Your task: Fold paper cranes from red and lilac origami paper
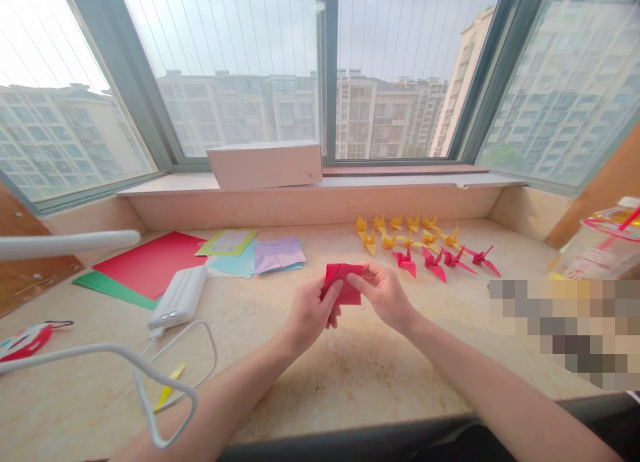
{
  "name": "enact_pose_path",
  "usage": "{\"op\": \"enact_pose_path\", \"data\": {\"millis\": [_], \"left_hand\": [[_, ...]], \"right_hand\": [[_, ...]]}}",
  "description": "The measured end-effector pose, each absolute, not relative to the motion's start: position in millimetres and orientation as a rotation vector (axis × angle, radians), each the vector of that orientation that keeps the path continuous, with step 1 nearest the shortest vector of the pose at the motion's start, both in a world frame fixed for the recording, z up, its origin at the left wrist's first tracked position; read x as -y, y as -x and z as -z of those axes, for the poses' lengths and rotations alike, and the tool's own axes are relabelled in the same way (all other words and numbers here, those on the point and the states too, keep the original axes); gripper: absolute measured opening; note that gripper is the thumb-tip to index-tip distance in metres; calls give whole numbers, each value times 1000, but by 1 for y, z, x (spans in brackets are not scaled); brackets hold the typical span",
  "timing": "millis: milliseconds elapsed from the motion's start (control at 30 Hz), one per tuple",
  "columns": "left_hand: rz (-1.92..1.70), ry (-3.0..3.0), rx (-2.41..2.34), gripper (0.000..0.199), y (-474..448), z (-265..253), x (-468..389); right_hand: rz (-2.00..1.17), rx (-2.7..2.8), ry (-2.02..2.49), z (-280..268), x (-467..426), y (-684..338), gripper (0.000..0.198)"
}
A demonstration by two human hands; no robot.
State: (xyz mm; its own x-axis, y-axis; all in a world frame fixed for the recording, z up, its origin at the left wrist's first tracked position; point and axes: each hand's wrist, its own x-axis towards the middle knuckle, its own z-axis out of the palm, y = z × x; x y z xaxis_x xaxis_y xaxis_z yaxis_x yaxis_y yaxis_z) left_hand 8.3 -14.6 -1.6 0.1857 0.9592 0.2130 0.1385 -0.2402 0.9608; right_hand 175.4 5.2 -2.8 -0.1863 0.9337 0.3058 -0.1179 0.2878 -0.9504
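Observation:
A small square of folded red paper (353,290) is held up over the counter between both hands. My left hand (314,307) pinches its left side, thumb on the front face and fingers behind. With thumb and fingers, my right hand (384,292) grips the upper right edge. Beyond the hands, to the right, stand several red paper cranes (436,263) in a row. Behind them are rows of yellow paper cranes (410,232). The back of the folded paper is hidden.
Left of the hands lie purple paper (279,255), light blue paper (235,262), red sheets (150,262) and green sheets (115,290). A white power bank (180,295) trails a white cable (150,375). A white box (265,167) sits on the windowsill; a clear plastic container (595,249) stands right.

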Motion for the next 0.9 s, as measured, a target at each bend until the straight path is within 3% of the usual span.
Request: {"op": "enact_pose_path", "data": {"millis": [300, 500, 700, 900], "left_hand": [[-1205, -1654, -1113, 32, -14, 1, 21], [-1241, -1611, -1102, 36, -18, 0, 24], [-1339, -1491, -1045, 41, -16, -6, 24], [-1329, -1455, -981, 40, -13, -4, 19]], "right_hand": [[-934, 1292, 952, 5, 3, -165, 24], [-560, 1550, 881, 7, 6, -168, 10], [-399, 1844, 656, 10, 4, -170, 33], [-464, 1881, 695, 8, 3, -171, 32]]}}
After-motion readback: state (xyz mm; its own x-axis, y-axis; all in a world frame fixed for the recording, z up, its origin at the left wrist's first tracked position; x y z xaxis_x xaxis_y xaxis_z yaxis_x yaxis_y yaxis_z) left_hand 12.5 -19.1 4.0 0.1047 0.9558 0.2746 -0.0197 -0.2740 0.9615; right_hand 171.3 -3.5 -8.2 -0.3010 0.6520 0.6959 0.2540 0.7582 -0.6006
